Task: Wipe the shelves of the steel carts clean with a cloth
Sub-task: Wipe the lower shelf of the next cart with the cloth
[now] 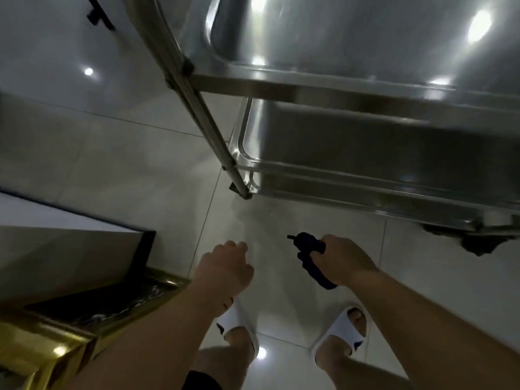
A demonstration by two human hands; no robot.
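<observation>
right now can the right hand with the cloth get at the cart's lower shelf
Probably yes: the right hand grips the dark cloth in front of the lower shelf, whose near side looks open under the top shelf.

**No readable writing**

Nothing is showing any text, label, brand, number or sign that can be read. The steel cart, the dark cloth and the white slippers are showing only plain surfaces.
</observation>
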